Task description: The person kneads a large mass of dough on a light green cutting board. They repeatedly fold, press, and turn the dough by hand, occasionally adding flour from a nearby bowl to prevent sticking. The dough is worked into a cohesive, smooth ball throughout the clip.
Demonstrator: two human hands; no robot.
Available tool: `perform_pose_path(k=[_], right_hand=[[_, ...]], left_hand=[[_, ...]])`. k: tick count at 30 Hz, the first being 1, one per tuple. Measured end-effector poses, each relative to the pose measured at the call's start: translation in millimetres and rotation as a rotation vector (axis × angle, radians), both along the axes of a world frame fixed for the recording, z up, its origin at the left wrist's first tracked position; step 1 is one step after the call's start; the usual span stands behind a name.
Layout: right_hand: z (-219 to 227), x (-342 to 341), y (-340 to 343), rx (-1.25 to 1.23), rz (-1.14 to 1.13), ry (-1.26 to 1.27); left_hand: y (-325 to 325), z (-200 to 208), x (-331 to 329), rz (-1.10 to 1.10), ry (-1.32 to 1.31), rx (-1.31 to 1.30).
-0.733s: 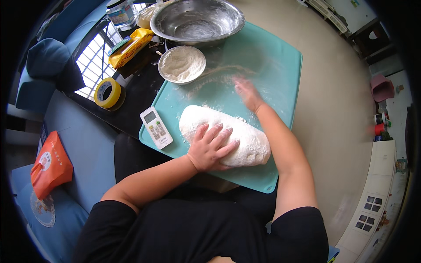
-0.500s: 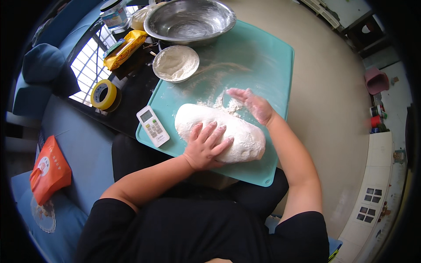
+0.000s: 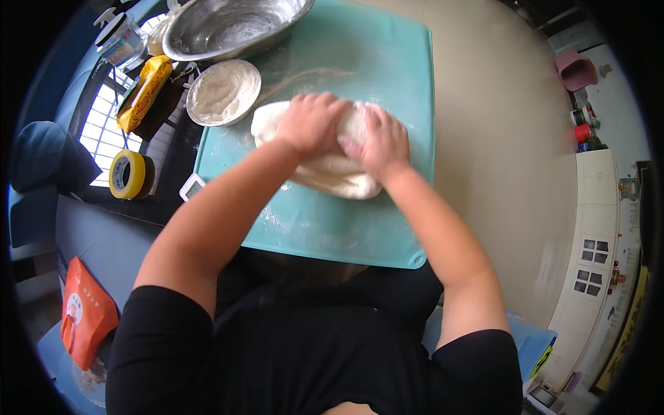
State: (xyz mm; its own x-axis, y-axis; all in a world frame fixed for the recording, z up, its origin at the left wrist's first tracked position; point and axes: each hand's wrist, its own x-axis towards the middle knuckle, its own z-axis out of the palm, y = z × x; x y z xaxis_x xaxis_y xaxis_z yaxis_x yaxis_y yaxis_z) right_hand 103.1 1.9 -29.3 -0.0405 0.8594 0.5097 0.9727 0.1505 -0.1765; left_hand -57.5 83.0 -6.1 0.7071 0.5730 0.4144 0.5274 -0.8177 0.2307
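On the mat [image 3: 387, 55], dough [image 3: 335, 181] in a two-handed clasp

With the dough as the hub of the clock, the left hand [image 3: 312, 126] lies over its 11 o'clock side, fingers close together and bent over the far edge. From 3 o'clock comes the right hand [image 3: 384, 144], fingers slightly apart and curled on top, its thumb reaching across toward the other hand. Both seem clamped on the dough (how deep the fingertips dig in is hidden). The dough sits lengthwise across the mat, its lower side creased and bulging toward 5 o'clock.

I judge the step in hand to be kneading, perhaps the fold within it. From this hold, the next move calls for a firm press with the heels of both hands, weight shared evenly, so that the fold seals and the dough stays whole.

Around the clock: the steel bowl [image 3: 238, 28] at 11, the flour bowl [image 3: 211, 124] at 10, the packet [image 3: 144, 93] between 9 and 10, and the tape [image 3: 117, 173] near 9. The remote [image 3: 192, 187] peeks out between 8 and 9 (most of it is covered by the arm), and the orange bag [image 3: 97, 311] lies at 8.
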Motion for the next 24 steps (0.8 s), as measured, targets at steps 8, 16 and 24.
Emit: perform_pose_path(k=[8, 16, 24], right_hand=[[5, 31, 57, -0.285, -0.07, 0.164], [10, 24, 41, -0.156, 0.065, 0.22], [43, -42, -57, -0.068, -0.056, 0.062]], left_hand=[[60, -7, 32, 0.042, 0.129, -0.182], [19, 13, 9, 0.197, 0.232, -0.152], [-65, 25, -50, 0.11, -0.237, 0.031]])
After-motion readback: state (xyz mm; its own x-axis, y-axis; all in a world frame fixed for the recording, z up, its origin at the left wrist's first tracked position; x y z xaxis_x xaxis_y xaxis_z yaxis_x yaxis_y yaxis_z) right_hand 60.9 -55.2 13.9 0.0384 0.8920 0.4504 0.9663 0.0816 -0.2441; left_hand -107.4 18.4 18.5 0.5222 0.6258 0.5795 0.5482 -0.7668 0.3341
